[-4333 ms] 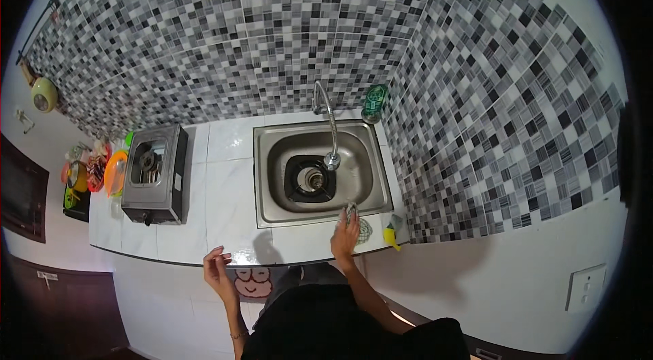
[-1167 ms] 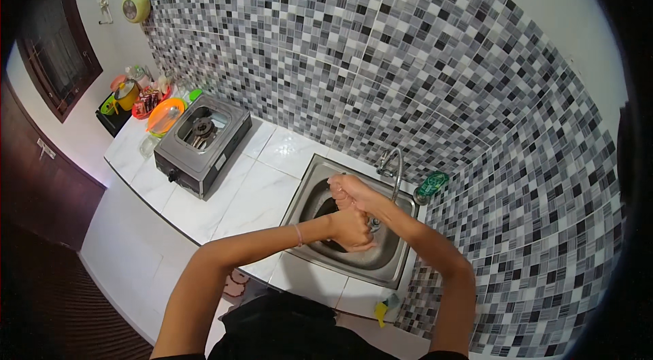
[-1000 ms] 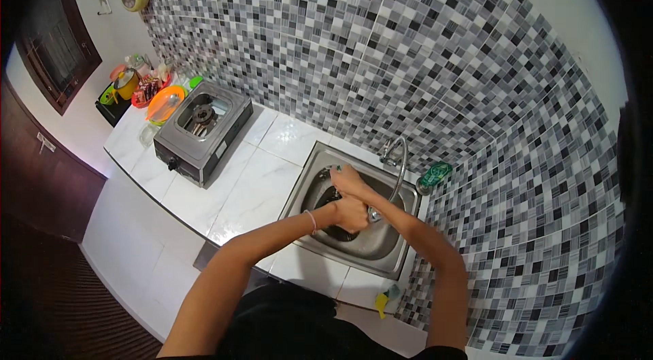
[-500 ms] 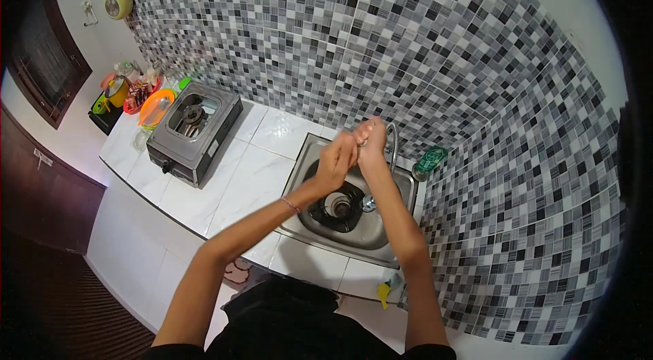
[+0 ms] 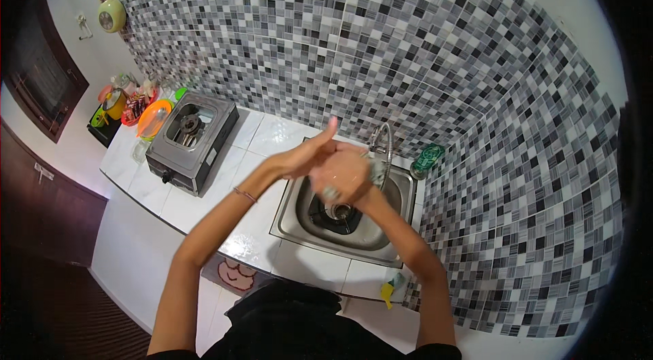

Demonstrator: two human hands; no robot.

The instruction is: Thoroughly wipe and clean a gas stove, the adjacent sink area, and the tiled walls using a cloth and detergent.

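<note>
My left hand (image 5: 299, 158) and my right hand (image 5: 345, 175) meet above the metal sink (image 5: 371, 236). The left thumb stands up, and its stretched fingers pass behind the right hand, partly hidden. Motion smears the right hand, whose back is turned up against the left palm. Pale patches show at its edges; whether they are suds or a held thing I cannot make out. Below the hands, in the basin, lies a black stove grate (image 5: 325, 222) with a metal burner ring (image 5: 338, 211). A curved metal faucet (image 5: 390, 145) rises behind the right hand.
To the left, a gas stove (image 5: 178, 161) stands on the white tiled counter (image 5: 219, 186). Beyond it are an orange plate (image 5: 154, 119) and several containers. A green bottle (image 5: 428, 160) occupies the back right corner. Something yellow (image 5: 387, 294) lies at the counter's front edge.
My hands were clasped higher, near the faucet; now they are lower and further left. The left thumb has spread upward, and the right hand has turned its back up.
</note>
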